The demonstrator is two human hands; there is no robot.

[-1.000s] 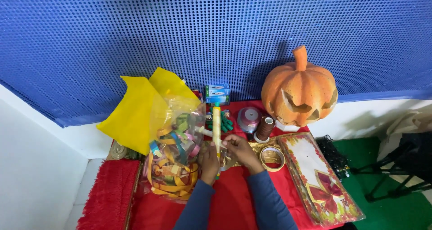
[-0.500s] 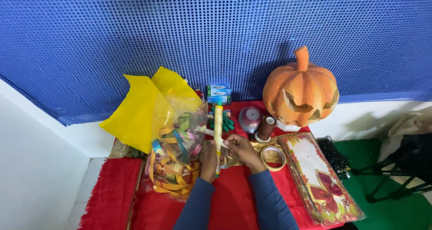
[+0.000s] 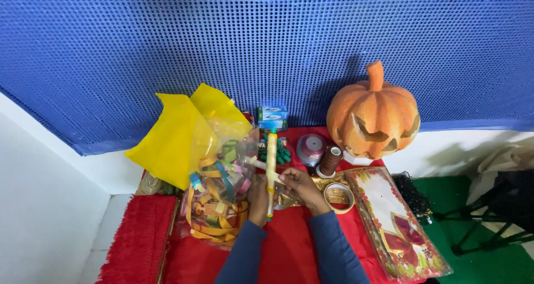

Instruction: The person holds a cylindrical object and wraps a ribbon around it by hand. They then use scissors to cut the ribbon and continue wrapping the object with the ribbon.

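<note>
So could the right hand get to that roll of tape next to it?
Probably yes: the roll of tape lies flat just beside the right hand with nothing between, though that hand is holding the yellow stick.

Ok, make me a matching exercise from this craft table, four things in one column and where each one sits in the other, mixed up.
Things:
1. carved orange pumpkin lantern
2. clear plastic bag of coloured paper strips
3. long yellow stick-shaped tube
4. roll of tan tape

Places:
A. held upright between the left hand and right hand
B. flat on the red cloth, just right of the right hand
C. at the back right, against the blue perforated wall
D. left of the hands, beside a yellow sheet

Pairs: 1-C, 2-D, 3-A, 4-B
</note>
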